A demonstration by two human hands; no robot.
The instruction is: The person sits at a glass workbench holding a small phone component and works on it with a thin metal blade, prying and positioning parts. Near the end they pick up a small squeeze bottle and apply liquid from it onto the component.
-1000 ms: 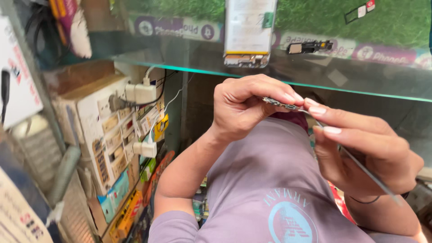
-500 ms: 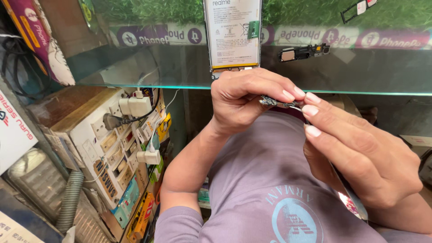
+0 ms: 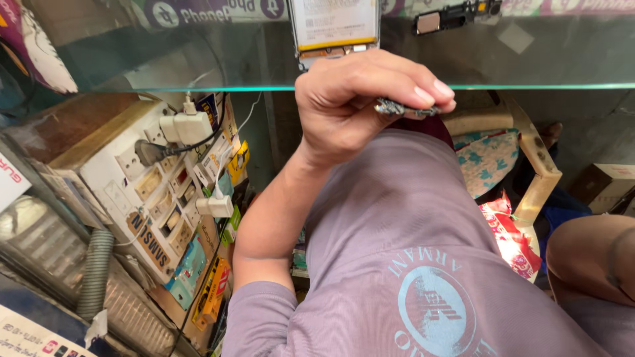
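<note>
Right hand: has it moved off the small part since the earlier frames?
Yes. The right hand no longer pinches the small dark part below the glass shelf edge; only the left hand holds it, and a forearm sits low right.

The person wears a mauve, short-sleeved shirt [image 3: 397, 238] of soft knit fabric, filling the lower centre and lower right of the frame. A pale blue round emblem [image 3: 436, 311] with an arc of pale blue lettering above it is printed on the chest, lower right. The left sleeve [image 3: 258, 320] ends in a hemmed cuff above the elbow, lower centre-left. The left hand [image 3: 357, 106] at upper centre is bare: no ring, watch or glove; fingernails trimmed short
</note>
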